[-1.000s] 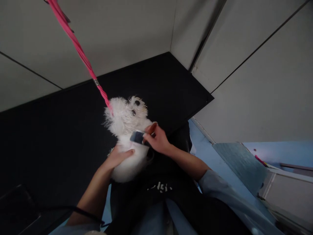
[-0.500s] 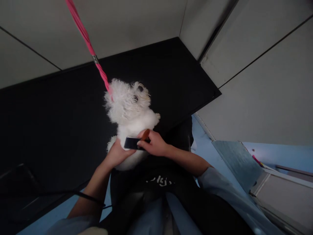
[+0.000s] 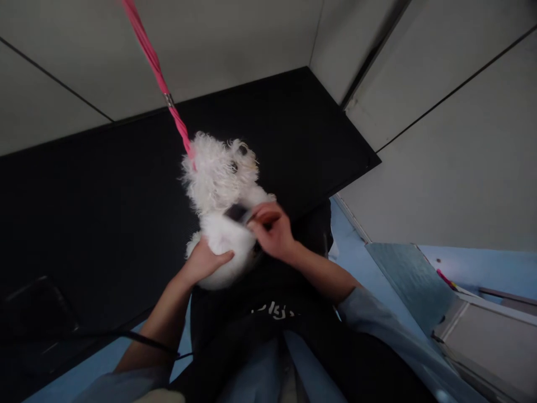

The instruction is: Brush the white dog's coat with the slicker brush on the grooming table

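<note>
A white curly-haired dog is on a black table, its head towards the far side and a pink cord running up from its neck. My left hand grips the dog's rear flank, thumb lying over the white coat and fingers hidden along the side. In my right hand is a slicker brush with a brown handle and a dark rectangular head. The brush is blurred, over the dog's back just behind the head; I cannot tell whether it touches the coat.
The pink cord stretches from the dog to the top edge. A black cable crosses by my left forearm. Grey wall panels stand behind and to the right. A dark apron covers my front.
My right hand has moved the brush up and right, from the lower back towards the dog's neck, and tilted it. The brush has left my left thumb. My left hand stays put.
</note>
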`<act>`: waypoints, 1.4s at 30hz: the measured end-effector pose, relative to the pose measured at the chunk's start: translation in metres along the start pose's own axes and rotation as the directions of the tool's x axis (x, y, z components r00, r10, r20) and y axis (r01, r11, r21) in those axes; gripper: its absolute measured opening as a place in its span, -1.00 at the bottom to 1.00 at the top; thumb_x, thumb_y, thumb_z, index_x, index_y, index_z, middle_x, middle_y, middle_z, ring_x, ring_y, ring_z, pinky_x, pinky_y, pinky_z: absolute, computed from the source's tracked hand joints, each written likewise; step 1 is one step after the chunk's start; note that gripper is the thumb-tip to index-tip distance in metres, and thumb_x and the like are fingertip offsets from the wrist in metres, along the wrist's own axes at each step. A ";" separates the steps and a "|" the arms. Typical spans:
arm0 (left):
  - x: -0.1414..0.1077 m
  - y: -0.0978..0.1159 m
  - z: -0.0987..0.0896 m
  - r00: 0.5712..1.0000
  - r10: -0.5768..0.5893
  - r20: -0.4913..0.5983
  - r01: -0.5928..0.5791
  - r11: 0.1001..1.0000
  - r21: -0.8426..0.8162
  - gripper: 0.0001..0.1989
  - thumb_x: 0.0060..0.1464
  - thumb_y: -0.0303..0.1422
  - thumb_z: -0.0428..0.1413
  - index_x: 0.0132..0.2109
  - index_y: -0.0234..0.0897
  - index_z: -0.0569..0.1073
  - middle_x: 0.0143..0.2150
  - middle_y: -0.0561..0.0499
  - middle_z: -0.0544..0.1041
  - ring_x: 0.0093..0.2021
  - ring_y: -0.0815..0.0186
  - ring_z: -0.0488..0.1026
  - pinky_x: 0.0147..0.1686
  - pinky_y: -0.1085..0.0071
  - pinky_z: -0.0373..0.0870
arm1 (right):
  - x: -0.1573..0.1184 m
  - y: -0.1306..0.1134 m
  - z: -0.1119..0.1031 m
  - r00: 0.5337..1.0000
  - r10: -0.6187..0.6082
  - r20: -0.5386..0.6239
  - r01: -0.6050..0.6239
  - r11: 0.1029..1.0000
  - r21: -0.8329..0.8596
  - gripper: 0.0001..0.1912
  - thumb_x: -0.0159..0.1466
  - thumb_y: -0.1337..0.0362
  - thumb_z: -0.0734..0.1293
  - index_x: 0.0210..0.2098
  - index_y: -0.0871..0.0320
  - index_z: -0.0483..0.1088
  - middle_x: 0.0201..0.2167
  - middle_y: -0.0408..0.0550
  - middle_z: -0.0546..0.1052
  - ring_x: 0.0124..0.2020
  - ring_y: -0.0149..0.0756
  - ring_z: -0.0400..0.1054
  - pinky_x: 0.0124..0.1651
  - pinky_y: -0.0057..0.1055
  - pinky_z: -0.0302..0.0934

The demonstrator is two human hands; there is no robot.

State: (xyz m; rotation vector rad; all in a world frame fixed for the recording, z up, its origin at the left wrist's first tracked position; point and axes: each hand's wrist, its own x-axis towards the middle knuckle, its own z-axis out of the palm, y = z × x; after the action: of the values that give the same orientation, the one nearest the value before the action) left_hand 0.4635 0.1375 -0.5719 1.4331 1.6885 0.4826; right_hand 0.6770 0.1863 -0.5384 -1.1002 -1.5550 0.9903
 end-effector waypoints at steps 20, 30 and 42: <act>-0.012 0.002 0.013 0.984 0.005 -0.178 0.059 0.933 0.355 -0.29 -0.16 -0.10 0.21 0.13 -0.36 0.33 -0.09 -0.24 0.57 -0.01 -0.16 0.55 -0.01 0.08 0.49 | 0.004 -0.014 0.002 0.979 0.156 0.133 -0.146 0.986 -0.081 -0.85 0.23 0.22 0.40 -0.26 0.08 0.36 -0.36 -0.16 0.51 -0.33 -0.33 0.44 -0.22 -0.39 0.35; -0.013 -0.012 0.004 0.992 0.063 -0.109 -0.035 0.970 0.243 -0.03 -0.12 0.02 0.20 0.32 -0.48 0.19 0.05 -0.34 0.54 0.12 -0.17 0.49 0.09 0.05 0.44 | -0.015 -0.003 -0.001 0.960 0.266 0.083 -0.266 0.964 -0.016 -0.83 0.20 0.19 0.38 -0.27 0.10 0.35 -0.34 -0.12 0.54 -0.31 -0.31 0.46 -0.17 -0.36 0.37; 0.030 0.033 -0.008 0.999 0.017 0.042 -0.015 0.998 -0.067 -0.46 -0.18 0.02 0.21 -0.14 -0.30 0.52 -0.20 -0.13 0.64 -0.13 0.00 0.58 -0.07 0.20 0.51 | -0.049 0.011 -0.032 0.902 0.383 -0.198 -0.389 0.921 0.008 -0.81 0.23 0.12 0.31 -0.26 0.09 0.34 -0.35 -0.10 0.52 -0.39 -0.32 0.45 -0.28 -0.35 0.38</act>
State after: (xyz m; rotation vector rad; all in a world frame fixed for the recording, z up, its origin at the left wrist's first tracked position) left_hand 0.4777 0.1764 -0.5537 1.4005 1.6143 0.5090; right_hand 0.7167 0.1450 -0.5536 -1.5213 -1.2200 1.0813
